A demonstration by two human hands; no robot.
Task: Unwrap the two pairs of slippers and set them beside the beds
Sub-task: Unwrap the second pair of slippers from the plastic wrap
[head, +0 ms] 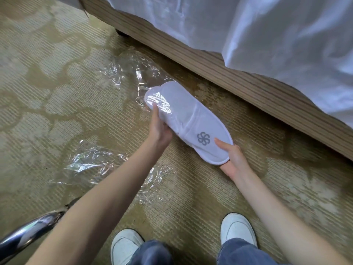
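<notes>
Here, the person holds a pair of white slippers (188, 121), soft and terry-like, flat and oval, stacked one on the other above the patterned carpet (57, 104). A grey pinwheel logo (203, 138) is stitched on the toe end. The left hand (159, 129) grips the heel half from the side, its thumb pressed on crinkled clear plastic wrap (158, 101) that clings to that end. The right hand (232, 157) cradles the rounded toe from beneath, thumb laid on top, fingers closed under the sole. A glossy, wrinkled sheet of loose wrap (131, 73) trails onto the carpet behind the heel, and another crumpled clear sheet (91, 163) lies flat on the ribbed beige weave nearer the person. Just beyond the slippers runs the bed base (238, 79), striped brown fabric, with shiny white bedding (267, 29) draped over it. White shoes (237, 229) stand below.
</notes>
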